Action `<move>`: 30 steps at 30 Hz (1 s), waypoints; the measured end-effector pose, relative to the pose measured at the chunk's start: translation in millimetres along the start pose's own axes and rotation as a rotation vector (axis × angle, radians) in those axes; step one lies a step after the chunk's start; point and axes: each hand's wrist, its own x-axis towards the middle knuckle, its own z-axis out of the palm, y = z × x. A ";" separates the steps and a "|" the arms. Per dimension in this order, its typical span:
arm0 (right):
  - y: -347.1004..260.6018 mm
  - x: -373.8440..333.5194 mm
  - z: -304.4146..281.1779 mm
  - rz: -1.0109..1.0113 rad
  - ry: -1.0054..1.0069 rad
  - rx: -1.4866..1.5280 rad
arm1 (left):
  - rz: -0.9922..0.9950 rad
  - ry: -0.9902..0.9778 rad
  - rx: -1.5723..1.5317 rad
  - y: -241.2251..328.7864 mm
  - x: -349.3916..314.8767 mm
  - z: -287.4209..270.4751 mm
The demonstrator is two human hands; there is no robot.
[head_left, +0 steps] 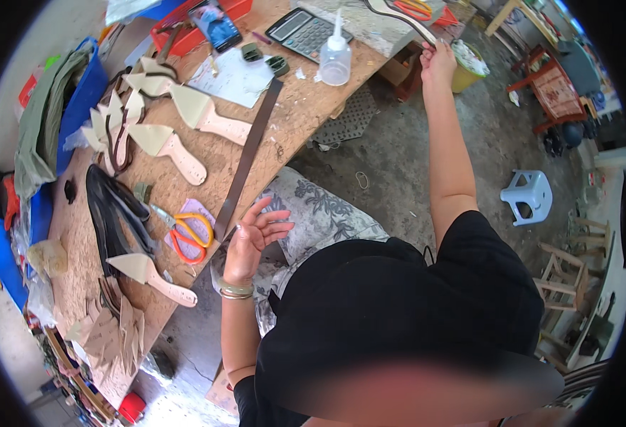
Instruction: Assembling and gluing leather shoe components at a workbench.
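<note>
My right hand (437, 62) is stretched far out to the upper right, its fingers closed on the end of a curved strap piece (409, 21), dark with a pale edge. The strap's far end runs out of the picture. Near the table's edge, my left hand (252, 238) is raised, fingers spread, holding nothing. Beside it lie orange-handled scissors (190, 238) and a long dark brown strip (252, 153). Several cream, pointed leather pieces (167, 146) with pinkish tails lie on the table, one (153, 277) near its front edge.
The wooden table (220, 167) carries a black bundle of straps (117, 213), a squeeze bottle (335, 60), a calculator (306, 32), a phone (215, 25) and a red tray (238, 8). A yellow bin (472, 67) stands beyond my right hand. A blue stool (527, 196) is on the floor.
</note>
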 end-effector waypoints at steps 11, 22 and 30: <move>43.1 3.0 7.3 -0.107 -0.198 -0.455 | -0.038 0.323 0.267 -23.6 -24.0 -8.1; -19.1 -128.4 36.6 -0.374 -0.422 -0.299 | 0.244 0.866 1.524 26.5 -11.9 -33.7; 33.7 -281.2 101.8 -0.326 -1.362 -0.570 | 0.228 0.815 1.514 23.6 -9.2 -39.1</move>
